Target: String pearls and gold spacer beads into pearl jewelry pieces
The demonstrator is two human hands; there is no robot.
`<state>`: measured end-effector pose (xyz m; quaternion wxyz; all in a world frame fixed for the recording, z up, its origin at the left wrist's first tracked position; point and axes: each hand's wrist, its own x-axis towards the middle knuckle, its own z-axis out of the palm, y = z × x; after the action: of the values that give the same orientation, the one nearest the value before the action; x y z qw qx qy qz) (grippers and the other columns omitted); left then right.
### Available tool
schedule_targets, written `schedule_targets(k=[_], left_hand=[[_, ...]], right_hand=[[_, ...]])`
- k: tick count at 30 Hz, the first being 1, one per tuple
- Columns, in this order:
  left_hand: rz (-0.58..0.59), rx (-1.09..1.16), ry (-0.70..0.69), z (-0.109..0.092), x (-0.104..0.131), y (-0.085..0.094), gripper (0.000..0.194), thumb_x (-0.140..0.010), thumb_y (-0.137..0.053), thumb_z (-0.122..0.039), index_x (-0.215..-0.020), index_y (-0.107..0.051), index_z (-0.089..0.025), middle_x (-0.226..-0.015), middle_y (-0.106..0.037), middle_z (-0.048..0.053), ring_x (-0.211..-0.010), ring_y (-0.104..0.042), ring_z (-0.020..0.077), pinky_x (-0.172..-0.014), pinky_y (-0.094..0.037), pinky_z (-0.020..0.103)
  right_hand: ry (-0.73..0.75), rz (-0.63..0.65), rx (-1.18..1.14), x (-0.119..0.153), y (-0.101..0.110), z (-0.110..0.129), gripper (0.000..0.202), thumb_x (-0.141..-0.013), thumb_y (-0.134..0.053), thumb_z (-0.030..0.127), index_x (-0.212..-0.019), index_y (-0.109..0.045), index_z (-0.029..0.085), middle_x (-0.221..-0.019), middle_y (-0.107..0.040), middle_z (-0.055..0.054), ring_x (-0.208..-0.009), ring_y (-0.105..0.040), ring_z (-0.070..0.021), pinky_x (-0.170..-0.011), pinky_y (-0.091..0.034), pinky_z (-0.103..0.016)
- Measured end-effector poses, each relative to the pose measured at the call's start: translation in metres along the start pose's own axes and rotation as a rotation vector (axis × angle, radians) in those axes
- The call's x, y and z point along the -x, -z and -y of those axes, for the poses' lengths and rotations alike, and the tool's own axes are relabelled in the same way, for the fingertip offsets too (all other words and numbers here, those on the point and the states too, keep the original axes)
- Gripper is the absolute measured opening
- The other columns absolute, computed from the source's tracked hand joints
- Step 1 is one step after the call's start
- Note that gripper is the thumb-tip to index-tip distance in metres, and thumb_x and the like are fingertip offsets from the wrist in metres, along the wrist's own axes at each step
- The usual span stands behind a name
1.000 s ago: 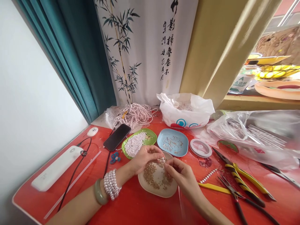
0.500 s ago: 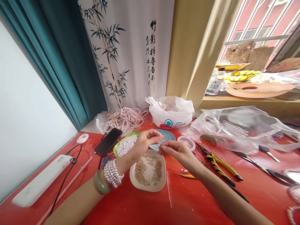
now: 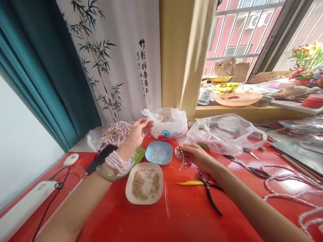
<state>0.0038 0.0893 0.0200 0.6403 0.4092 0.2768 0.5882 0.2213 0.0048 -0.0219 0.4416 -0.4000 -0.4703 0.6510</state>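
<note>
My left hand (image 3: 141, 130) is raised above the green dish (image 3: 139, 155), its thumb and fingers pinched together. A thin clear thread (image 3: 170, 139) slants from my right hand up towards its fingertips, faint against the white bag. My right hand (image 3: 193, 155) is closed on a short strand of pearl beads (image 3: 181, 158), which hangs down from the fingers. Between and below the hands are a blue dish (image 3: 152, 145) with small clear pieces and a cream dish (image 3: 129, 195) with gold beads. Pearl bracelets and a green bangle circle my left wrist.
Black-handled pliers (image 3: 209, 193) and yellow tweezers (image 3: 190, 183) lie below my right hand. Scissors (image 3: 246, 166) and long pearl strands (image 3: 280, 195) are at the right. Plastic bags (image 3: 174, 122) stand behind, beside piled strands (image 3: 116, 132). A phone (image 3: 97, 160) and power strip (image 3: 27, 201) lie left.
The view has turned right. My hands, close together before, have moved apart, the left one up and leftward. The bead strand now shows below my right hand; the yellow-and-black pliers no longer show.
</note>
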Motion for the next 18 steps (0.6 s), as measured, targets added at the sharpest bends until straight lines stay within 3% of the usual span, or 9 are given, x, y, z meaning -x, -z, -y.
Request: schedule_targets(k=[6, 12, 18], left_hand=[[-0.082, 0.009, -0.010, 0.007, -0.008, 0.002, 0.013, -0.079, -0.049, -0.003, -0.071, -0.053, -0.013, -0.072, -0.068, 0.006, -0.061, -0.065, 0.0113, -0.058, -0.051, 0.020], [-0.215, 0.007, -0.050, 0.003, -0.021, 0.014, 0.020, -0.081, -0.044, -0.001, -0.067, -0.050, -0.014, -0.066, -0.066, 0.004, -0.056, -0.063, 0.0091, -0.058, -0.051, 0.019], [-0.277, -0.010, -0.038, 0.003, -0.024, 0.019, 0.021, -0.081, -0.045, 0.000, -0.067, -0.051, -0.014, -0.066, -0.065, 0.004, -0.057, -0.063, 0.0097, -0.057, -0.052, 0.020]], right_hand=[[-0.029, 0.063, -0.052, 0.013, -0.001, 0.001, 0.021, -0.070, -0.065, 0.032, -0.078, -0.062, 0.014, -0.055, -0.050, 0.004, -0.044, -0.042, -0.0051, -0.040, -0.033, -0.019], [-0.062, 0.065, -0.057, 0.032, 0.020, -0.006, 0.027, -0.071, -0.065, 0.034, -0.060, -0.052, 0.013, -0.055, -0.044, 0.005, -0.042, -0.025, -0.0019, -0.036, -0.016, -0.018], [-0.082, 0.089, 0.004, 0.052, 0.040, -0.011, 0.024, -0.074, -0.063, 0.034, -0.072, -0.058, 0.011, -0.050, -0.027, 0.009, -0.043, -0.013, -0.0036, -0.038, -0.007, -0.021]])
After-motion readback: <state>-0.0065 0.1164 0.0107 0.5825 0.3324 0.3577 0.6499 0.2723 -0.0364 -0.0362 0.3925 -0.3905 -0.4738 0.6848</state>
